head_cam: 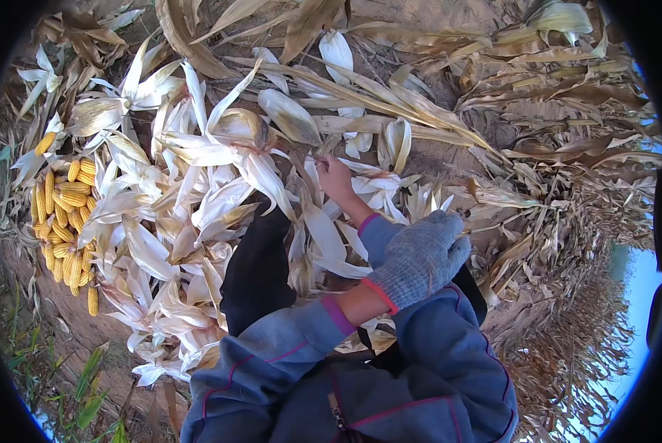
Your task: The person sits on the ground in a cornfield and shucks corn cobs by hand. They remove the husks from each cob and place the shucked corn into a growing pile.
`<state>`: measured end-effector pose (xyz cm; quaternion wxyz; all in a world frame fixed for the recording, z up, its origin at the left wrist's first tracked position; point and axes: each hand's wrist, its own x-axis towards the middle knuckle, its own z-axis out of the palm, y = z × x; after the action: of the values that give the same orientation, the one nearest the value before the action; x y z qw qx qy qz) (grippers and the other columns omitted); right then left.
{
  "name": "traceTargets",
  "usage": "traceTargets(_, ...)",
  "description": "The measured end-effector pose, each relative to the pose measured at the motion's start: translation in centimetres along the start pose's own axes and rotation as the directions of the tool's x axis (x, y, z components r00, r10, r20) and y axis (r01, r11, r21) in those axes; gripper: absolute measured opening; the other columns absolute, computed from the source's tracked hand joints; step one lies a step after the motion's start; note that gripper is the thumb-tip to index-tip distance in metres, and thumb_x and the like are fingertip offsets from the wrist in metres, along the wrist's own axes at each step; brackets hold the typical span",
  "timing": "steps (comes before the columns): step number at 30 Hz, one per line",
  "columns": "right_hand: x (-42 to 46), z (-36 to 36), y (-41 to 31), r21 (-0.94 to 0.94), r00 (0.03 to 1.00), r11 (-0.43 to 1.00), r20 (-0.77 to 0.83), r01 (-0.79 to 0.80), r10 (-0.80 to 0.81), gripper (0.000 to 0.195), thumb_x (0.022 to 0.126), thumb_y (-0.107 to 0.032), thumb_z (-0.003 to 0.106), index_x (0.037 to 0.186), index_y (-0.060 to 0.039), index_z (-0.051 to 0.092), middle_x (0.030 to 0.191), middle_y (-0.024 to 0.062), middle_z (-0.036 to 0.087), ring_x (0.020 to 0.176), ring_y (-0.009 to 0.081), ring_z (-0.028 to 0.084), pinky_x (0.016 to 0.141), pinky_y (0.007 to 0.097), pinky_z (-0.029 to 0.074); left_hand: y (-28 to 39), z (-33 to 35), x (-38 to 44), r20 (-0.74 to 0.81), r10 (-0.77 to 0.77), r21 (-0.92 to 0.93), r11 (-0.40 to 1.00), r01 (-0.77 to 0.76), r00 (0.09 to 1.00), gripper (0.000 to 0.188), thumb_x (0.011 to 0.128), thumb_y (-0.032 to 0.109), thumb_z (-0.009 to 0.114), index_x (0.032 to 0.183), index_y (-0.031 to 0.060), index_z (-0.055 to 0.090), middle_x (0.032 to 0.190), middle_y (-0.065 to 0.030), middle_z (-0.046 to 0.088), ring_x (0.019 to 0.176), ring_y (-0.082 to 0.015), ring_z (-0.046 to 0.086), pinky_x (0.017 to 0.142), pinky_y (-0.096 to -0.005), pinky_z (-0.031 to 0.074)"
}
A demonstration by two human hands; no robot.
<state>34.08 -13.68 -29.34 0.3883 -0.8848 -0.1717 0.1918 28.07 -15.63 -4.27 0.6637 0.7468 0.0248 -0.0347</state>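
My left hand (426, 256) wears a grey knit glove with an orange-red cuff. It reaches across to the right, above my right forearm, its fingers curled; a small tan bit shows at the fingertips, and I cannot tell if it is gripped. My bare right hand (334, 176) lies further forward, under the crossing left arm, fingers bent close to dry corn husks (324, 232). Whether it pinches one is unclear. Left of it, a large heap of pale peeled husks (153, 205) spreads over the ground. A peeled-back husk (248, 147) tops the heap near my right hand.
Several bare yellow corn cobs (65, 221) lie piled at the left edge of the husk heap. Dry corn stalks (414, 111) cross the soil ahead. Dry leaves (564, 160) cover the right side. My dark-clad knee (259, 266) rises beside the husks. Green grass (90, 387) grows lower left.
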Motion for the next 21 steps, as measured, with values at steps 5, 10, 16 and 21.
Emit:
traceTargets(5,3.5,2.6,4.8,-0.144,0.979,0.972,-0.110,-0.184,0.169,0.033,0.079,-0.024,0.057,0.101,0.0017,0.056,0.089,0.0190,0.062,0.087,0.0323,0.060,0.077,0.0397,0.047,0.0,0.0,-0.3,-0.100,-0.003,-0.164,0.986,-0.013,0.995,0.023,0.080,0.017,0.061,0.096,0.0026,0.054,0.086,-0.0158,0.057,0.079,-0.0317,0.059,0.069,-0.0378,0.046)
traceTargets(10,7.8,6.8,5.1,0.439,0.818,0.702,0.163,-0.561,0.551,0.029,0.083,-0.023,0.056,0.094,0.0037,0.053,0.070,0.0121,0.060,0.061,0.0200,0.060,0.060,0.0315,0.049,0.7,-1.0,-0.4,-0.072,-0.046,-0.200,0.979,0.030,0.996,0.022,0.081,0.014,0.060,0.096,0.0005,0.053,0.087,-0.0166,0.057,0.081,-0.0323,0.059,0.070,-0.0372,0.046)
traceTargets(16,6.9,5.0,-1.3,0.355,0.965,0.905,0.201,-0.235,0.171,0.022,0.087,-0.020,0.051,0.093,0.0008,0.051,0.064,0.0056,0.058,0.052,0.0125,0.054,0.051,0.0295,0.045,0.1,-1.4,0.0,-0.084,-0.038,-0.246,0.969,0.016,0.996,0.021,0.081,0.012,0.059,0.097,0.0000,0.053,0.087,-0.0166,0.058,0.082,-0.0324,0.059,0.069,-0.0370,0.047)
traceTargets(21,0.6,1.4,2.1,-0.016,0.933,0.999,0.357,0.051,-0.042,0.015,0.082,-0.012,0.049,0.089,-0.0005,0.055,0.074,0.0134,0.062,0.067,0.0268,0.062,0.059,0.0404,0.047,0.4,-0.7,-0.2,-0.026,-0.025,-0.227,0.974,0.019,0.999,0.018,0.082,0.011,0.058,0.096,0.0007,0.053,0.083,-0.0150,0.058,0.079,-0.0308,0.060,0.066,-0.0366,0.047)
